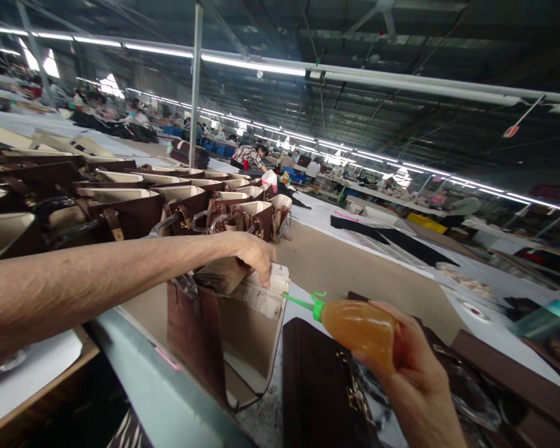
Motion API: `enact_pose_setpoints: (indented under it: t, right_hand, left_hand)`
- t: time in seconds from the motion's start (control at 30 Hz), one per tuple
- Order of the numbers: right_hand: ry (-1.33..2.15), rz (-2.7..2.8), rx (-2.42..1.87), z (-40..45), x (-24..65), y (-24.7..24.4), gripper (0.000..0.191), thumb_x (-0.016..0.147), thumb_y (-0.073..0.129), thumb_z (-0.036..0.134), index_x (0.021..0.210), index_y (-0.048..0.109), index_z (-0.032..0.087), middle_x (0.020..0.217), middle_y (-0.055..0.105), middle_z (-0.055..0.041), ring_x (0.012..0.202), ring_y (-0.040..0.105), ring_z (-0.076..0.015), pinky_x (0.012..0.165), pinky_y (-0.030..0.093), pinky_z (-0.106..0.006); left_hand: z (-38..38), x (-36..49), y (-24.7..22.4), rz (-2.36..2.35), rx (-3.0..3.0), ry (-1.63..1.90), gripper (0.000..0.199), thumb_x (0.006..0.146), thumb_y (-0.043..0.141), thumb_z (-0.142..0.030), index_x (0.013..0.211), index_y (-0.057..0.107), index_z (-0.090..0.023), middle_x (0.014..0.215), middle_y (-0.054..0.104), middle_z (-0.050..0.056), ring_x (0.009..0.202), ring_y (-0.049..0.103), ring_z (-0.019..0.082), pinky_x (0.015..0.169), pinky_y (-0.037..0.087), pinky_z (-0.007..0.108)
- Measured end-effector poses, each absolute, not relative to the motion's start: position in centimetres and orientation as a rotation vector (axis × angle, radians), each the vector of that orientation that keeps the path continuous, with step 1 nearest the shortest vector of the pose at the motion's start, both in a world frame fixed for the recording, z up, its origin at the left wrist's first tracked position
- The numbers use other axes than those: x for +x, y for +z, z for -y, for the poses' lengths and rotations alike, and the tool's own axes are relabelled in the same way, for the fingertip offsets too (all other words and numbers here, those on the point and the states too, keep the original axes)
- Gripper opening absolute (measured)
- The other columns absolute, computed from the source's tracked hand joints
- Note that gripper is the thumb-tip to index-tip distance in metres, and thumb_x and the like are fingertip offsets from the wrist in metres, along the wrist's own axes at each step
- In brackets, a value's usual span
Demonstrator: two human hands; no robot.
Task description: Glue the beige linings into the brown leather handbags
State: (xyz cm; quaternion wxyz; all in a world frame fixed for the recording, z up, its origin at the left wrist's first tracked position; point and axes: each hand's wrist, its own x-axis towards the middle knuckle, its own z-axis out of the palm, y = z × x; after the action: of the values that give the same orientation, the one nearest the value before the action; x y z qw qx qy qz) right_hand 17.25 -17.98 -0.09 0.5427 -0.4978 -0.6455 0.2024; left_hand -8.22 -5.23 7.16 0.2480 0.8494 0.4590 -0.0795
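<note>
My left hand (254,252) pinches the upper edge of a cream lining flap (256,298) with dark marks on it. That flap belongs to an open brown bag (200,342) with a beige inside, standing at the table's near edge. In my right hand (413,364) is a squeeze bottle (359,330) of amber liquid, its fingers wrapped round the body. The bottle's green nozzle points left, and its tip is at the right edge of the flap. Below the bottle lies a dark brown bag piece (320,386) with gold-coloured metal fittings.
Rows of open brown bags (130,205) stand at the left and behind my left arm. Black material (410,246) lies farther back on the table. A teal-lidded container (546,317) is at the right. Beyond, a person (248,155) bends over a table.
</note>
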Motion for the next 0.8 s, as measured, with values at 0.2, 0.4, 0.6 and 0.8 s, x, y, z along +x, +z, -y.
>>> enact_pose_setpoints:
  t: [0.2,0.4,0.6,0.8]
  right_hand:
    - [0.449,1.648,-1.189,18.3,17.5,-0.2,0.049,0.068,0.073,0.038,0.112,0.054,0.027,0.105,0.063,-0.0030,0.087,0.062,-0.0193,0.079,0.049,-0.022]
    - [0.322,1.853,-1.188,19.2,17.9,0.2,0.046,0.073,0.070,0.032,0.115,0.052,0.031,0.102,0.065,0.0013,0.086,0.064,-0.0145,0.077,0.048,-0.014]
    - [0.225,1.917,-1.123,19.9,17.3,0.1,0.038,0.075,0.068,0.031,0.110,0.055,0.030,0.100,0.067,0.0018,0.082,0.066,-0.0148,0.071,0.051,-0.012]
    - [0.272,2.008,-1.169,20.2,18.2,-1.8,0.042,0.079,0.062,0.023,0.118,0.049,0.029,0.111,0.062,-0.0030,0.093,0.064,-0.0187,0.078,0.052,-0.020]
  left_hand:
    - [4.5,-8.3,6.7,-1.211,2.296,-0.336,0.041,0.062,0.067,-0.032,0.097,0.068,-0.011,0.083,0.069,0.004,0.068,0.058,0.017,0.059,0.045,0.023]
    - [4.2,-8.4,6.3,-1.168,2.299,-0.324,0.040,0.063,0.065,-0.030,0.098,0.068,-0.012,0.083,0.069,0.002,0.067,0.057,0.015,0.061,0.045,0.022]
    - [4.2,-8.5,6.0,-1.134,2.322,-0.286,0.037,0.064,0.065,-0.029,0.095,0.069,-0.010,0.078,0.069,0.002,0.065,0.055,0.014,0.058,0.043,0.021]
    - [4.6,-8.4,5.8,-1.137,2.315,-0.230,0.030,0.064,0.066,-0.023,0.090,0.070,-0.010,0.076,0.069,0.001,0.064,0.054,0.013,0.065,0.044,0.023]
